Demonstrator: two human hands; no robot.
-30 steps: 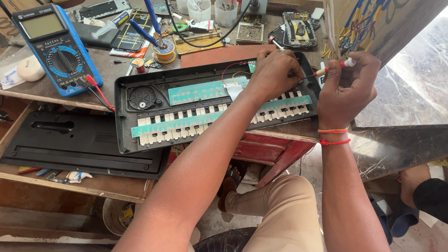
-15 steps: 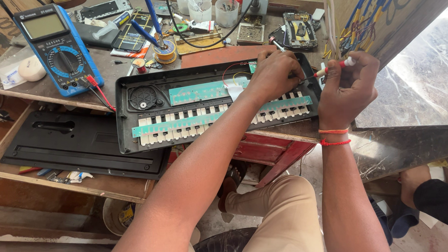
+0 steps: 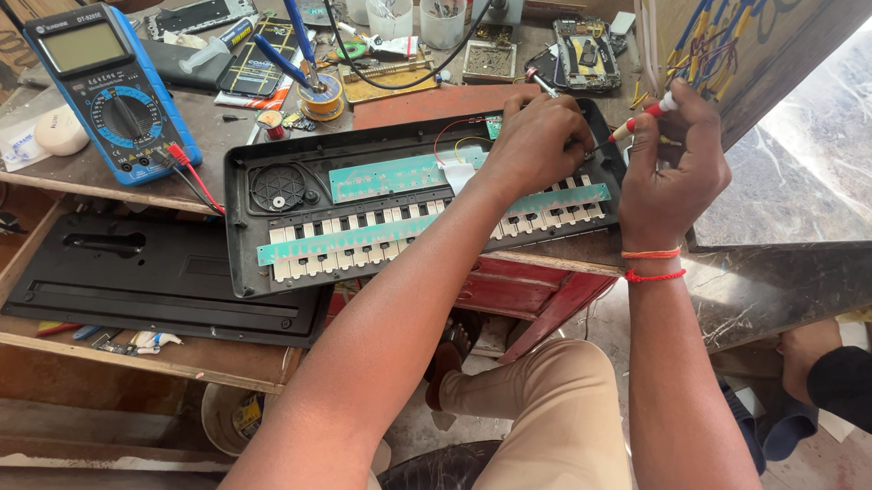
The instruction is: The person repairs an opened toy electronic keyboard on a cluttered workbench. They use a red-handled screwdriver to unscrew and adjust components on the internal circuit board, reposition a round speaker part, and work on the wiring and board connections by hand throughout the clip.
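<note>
Seen from a head camera looking down, a person sits at a cluttered wooden workbench [image 3: 90, 180] with an opened electronic keyboard [image 3: 263, 229] lying across its front edge, underside up, so that the pale green circuit strips [image 3: 390, 176] and the row of white and black key backs show inside its black shell. The left hand [image 3: 536, 142] rests on the far right part of the keyboard's inside, fingers curled down and pressing there; whether it pinches anything small cannot be told. The right hand [image 3: 670, 171] is just beside it, at the keyboard's right end, clenched around a thin tool with a red and white handle [image 3: 653, 112] whose tip points left toward the left hand's fingers. Orange and red thread bands [image 3: 653, 265] circle the right wrist. A round black speaker [image 3: 279, 186] sits in the keyboard's left end. To the left of the keyboard on the bench lies a blue digital multimeter [image 3: 108, 93] with red and black leads plugged in. Behind the keyboard are a spool of solder [image 3: 320, 96], blue-handled tweezers [image 3: 294, 27], clear plastic cups [image 3: 391, 7] and an opened phone [image 3: 583, 52]. On a lower shelf to the left lies a black plastic cover panel [image 3: 164, 274]. The person's knees in tan trousers [image 3: 555, 423] show below the bench.
</note>
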